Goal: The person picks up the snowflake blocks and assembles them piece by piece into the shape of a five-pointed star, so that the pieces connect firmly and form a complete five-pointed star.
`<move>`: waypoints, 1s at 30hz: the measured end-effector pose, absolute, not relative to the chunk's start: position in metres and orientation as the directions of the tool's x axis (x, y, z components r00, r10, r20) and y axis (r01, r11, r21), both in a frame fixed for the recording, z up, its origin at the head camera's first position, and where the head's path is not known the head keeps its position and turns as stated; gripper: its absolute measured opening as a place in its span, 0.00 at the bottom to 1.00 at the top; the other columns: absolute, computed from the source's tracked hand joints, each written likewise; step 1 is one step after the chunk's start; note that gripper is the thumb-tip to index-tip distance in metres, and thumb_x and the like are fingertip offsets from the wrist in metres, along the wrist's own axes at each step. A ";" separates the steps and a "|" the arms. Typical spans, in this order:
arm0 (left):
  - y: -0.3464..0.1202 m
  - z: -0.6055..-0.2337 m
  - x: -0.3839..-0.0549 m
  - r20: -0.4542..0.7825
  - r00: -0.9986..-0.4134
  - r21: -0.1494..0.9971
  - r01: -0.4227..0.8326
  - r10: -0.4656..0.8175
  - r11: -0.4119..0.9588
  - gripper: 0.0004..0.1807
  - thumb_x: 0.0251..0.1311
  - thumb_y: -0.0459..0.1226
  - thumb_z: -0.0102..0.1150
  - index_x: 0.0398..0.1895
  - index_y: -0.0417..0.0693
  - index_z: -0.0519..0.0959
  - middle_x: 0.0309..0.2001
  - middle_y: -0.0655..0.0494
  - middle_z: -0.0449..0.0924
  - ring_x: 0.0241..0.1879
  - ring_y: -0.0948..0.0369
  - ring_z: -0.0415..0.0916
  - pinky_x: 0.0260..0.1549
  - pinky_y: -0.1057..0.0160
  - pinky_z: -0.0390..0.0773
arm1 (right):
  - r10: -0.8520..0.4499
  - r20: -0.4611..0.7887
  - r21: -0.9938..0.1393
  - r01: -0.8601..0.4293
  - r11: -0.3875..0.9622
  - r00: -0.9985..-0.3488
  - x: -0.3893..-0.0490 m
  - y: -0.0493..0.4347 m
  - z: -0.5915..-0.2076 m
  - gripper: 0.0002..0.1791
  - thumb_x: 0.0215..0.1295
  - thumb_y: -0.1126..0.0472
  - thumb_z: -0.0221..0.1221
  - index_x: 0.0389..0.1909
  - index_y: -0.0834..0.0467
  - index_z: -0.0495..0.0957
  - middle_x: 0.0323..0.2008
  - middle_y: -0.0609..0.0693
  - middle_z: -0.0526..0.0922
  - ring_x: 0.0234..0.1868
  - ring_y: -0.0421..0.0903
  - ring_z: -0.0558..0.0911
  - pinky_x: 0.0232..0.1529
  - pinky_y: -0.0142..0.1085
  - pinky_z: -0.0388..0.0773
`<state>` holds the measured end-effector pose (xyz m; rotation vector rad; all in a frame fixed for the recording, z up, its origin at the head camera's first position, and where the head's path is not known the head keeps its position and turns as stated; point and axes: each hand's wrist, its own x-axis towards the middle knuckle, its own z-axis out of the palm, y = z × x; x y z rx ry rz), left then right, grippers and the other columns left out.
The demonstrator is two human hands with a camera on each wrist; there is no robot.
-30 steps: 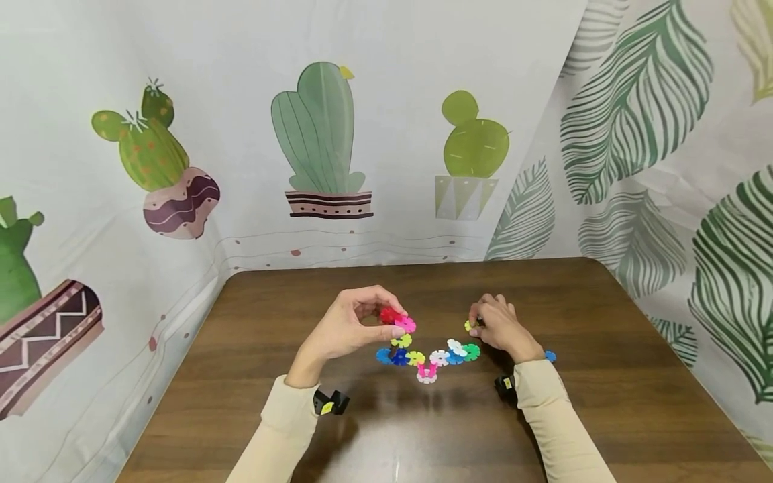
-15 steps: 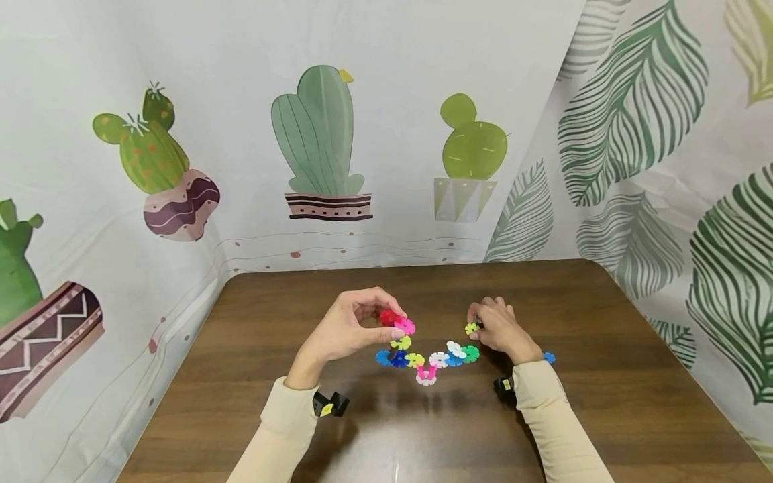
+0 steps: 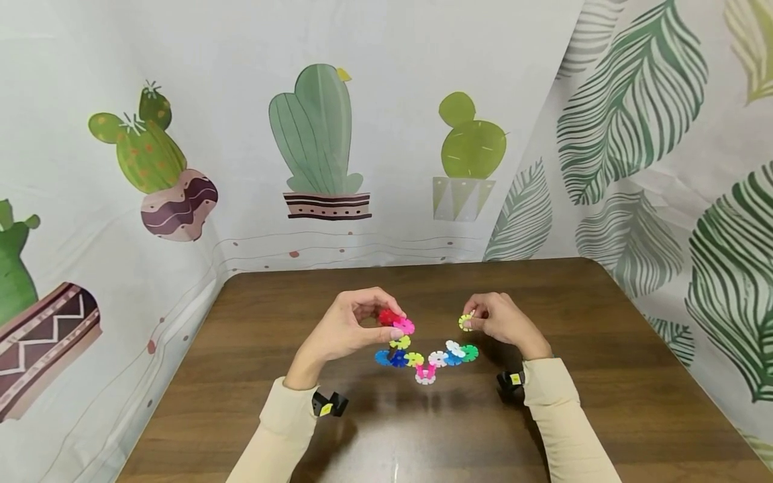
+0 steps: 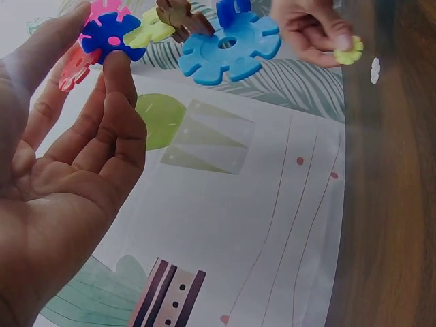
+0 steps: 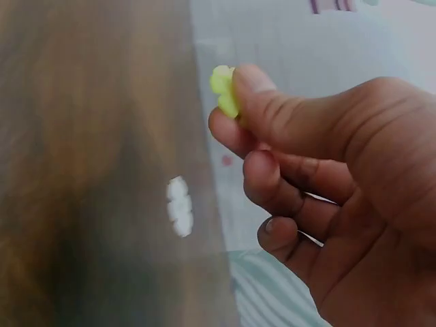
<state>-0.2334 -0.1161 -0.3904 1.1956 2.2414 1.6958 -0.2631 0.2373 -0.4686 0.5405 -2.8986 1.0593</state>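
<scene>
My left hand (image 3: 356,325) pinches one end of a chain of interlocking notched plastic discs, at a red disc (image 3: 388,316) and a pink disc (image 3: 404,327). From there the chain hangs in a V through yellow, blue, pink and white discs to a green disc (image 3: 470,353) on the right. In the left wrist view, a light blue disc (image 4: 204,56) and a brown disc (image 4: 182,18) show close up. Thumb and index finger of my right hand (image 3: 504,322) pinch a loose yellow disc (image 5: 223,88), held apart from the chain.
A white disc (image 5: 180,206) lies on the brown wooden table (image 3: 272,429). Behind the table hangs a white cloth (image 3: 398,134) printed with cacti and leaves. Each wrist wears a small black camera, such as the left wrist camera (image 3: 330,404).
My right hand has lifted from the table with the yellow disc and turned it toward the camera. The left hand and the chain stay almost still. A blue disc by the right sleeve is now hidden.
</scene>
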 end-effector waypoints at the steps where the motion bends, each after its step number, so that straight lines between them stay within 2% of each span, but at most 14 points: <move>1: -0.116 -0.390 -0.233 0.368 -0.691 0.847 0.525 0.622 0.081 0.14 0.60 0.35 0.79 0.47 0.53 0.87 0.44 0.53 0.89 0.39 0.59 0.83 0.43 0.62 0.86 | -0.308 0.127 -0.633 -0.316 0.707 -0.943 -0.262 0.237 -0.465 0.06 0.64 0.65 0.75 0.38 0.56 0.86 0.27 0.47 0.87 0.29 0.41 0.79 0.29 0.32 0.76; 9: -0.115 -0.390 -0.235 0.364 -0.692 0.849 0.522 0.623 0.084 0.14 0.60 0.35 0.80 0.47 0.53 0.87 0.45 0.54 0.89 0.40 0.57 0.85 0.45 0.55 0.88 | -0.265 0.229 -0.688 -0.348 0.637 -0.937 -0.251 0.226 -0.435 0.07 0.64 0.62 0.75 0.41 0.53 0.88 0.25 0.47 0.89 0.25 0.39 0.80 0.25 0.33 0.74; 15: -0.114 -0.389 -0.234 0.362 -0.693 0.850 0.519 0.623 0.083 0.14 0.59 0.35 0.80 0.47 0.54 0.87 0.46 0.54 0.89 0.41 0.57 0.86 0.45 0.57 0.88 | -0.250 0.307 -0.700 -0.395 0.595 -0.919 -0.240 0.217 -0.418 0.09 0.64 0.61 0.76 0.43 0.50 0.90 0.24 0.42 0.89 0.24 0.39 0.80 0.26 0.33 0.75; 26: -0.112 -0.390 -0.232 0.352 -0.692 0.861 0.504 0.630 0.073 0.14 0.60 0.35 0.80 0.47 0.54 0.88 0.44 0.53 0.90 0.41 0.57 0.85 0.45 0.58 0.88 | -0.235 0.295 -0.808 -0.374 0.456 -0.926 -0.225 0.202 -0.399 0.09 0.62 0.56 0.78 0.42 0.49 0.91 0.27 0.54 0.90 0.26 0.42 0.81 0.27 0.34 0.76; 30: -0.112 -0.390 -0.232 0.356 -0.690 0.861 0.504 0.630 0.066 0.14 0.60 0.35 0.80 0.47 0.53 0.88 0.44 0.53 0.90 0.41 0.57 0.85 0.46 0.57 0.88 | -0.261 0.324 -0.810 -0.409 0.421 -0.910 -0.220 0.197 -0.394 0.08 0.63 0.58 0.77 0.41 0.50 0.91 0.26 0.51 0.89 0.25 0.43 0.81 0.27 0.34 0.75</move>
